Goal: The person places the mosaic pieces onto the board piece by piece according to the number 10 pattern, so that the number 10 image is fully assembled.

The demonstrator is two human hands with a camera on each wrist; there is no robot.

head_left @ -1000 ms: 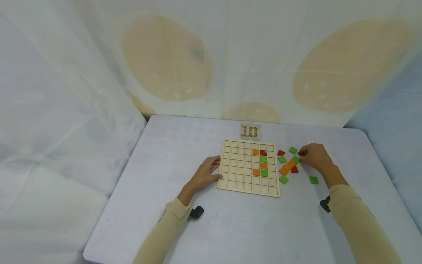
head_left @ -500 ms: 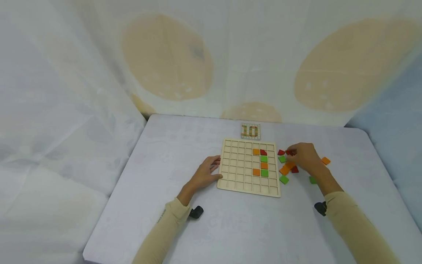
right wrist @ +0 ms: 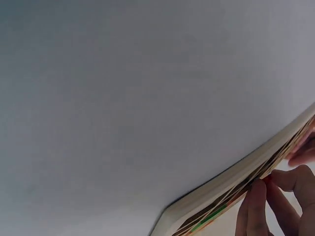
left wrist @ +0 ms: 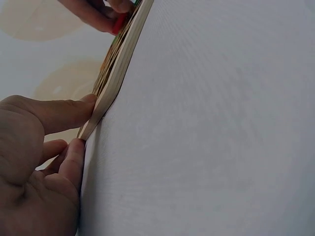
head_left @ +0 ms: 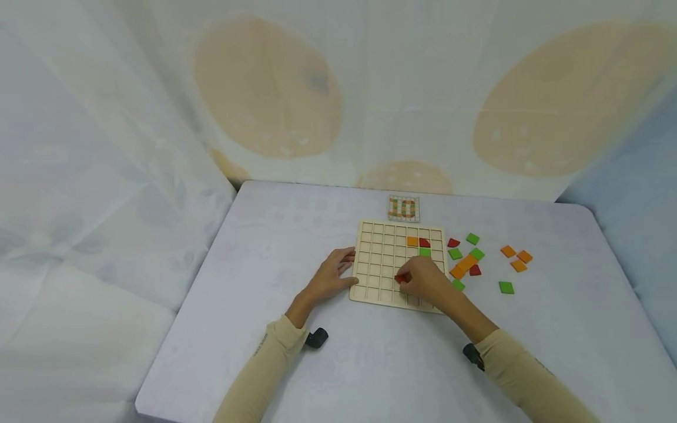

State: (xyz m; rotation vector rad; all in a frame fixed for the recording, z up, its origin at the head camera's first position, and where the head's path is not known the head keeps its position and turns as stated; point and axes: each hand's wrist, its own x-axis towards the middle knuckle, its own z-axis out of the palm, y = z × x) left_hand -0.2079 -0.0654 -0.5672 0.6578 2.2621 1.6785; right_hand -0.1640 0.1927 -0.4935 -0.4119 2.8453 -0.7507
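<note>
A wooden grid board (head_left: 376, 256) lies mid-table, with orange, green and red tiles in some cells. My left hand (head_left: 329, 277) rests at its left edge, thumb and fingertips touching the rim, as the left wrist view also shows. Over the lower middle cells, my right hand (head_left: 425, 278) pinches a red tile (head_left: 400, 278) between thumb and fingers; that red tile (left wrist: 119, 23) shows too in the left wrist view. An orange tile (head_left: 412, 241), a red rounded tile (head_left: 425, 242) and a green tile (head_left: 425, 252) sit in upper right cells. The right hand hides the lower tiles.
Loose green tiles (head_left: 473, 238), orange tiles (head_left: 468, 262) and red tiles (head_left: 475, 270) lie right of the board, some touching. Several orange tiles (head_left: 519, 266) and a green tile (head_left: 506, 288) lie farther right. A small pattern card (head_left: 404, 208) lies behind the board.
My right hand has moved left from the loose tiles to over the board, carrying a red tile. The left hand stays at the board's left edge.
</note>
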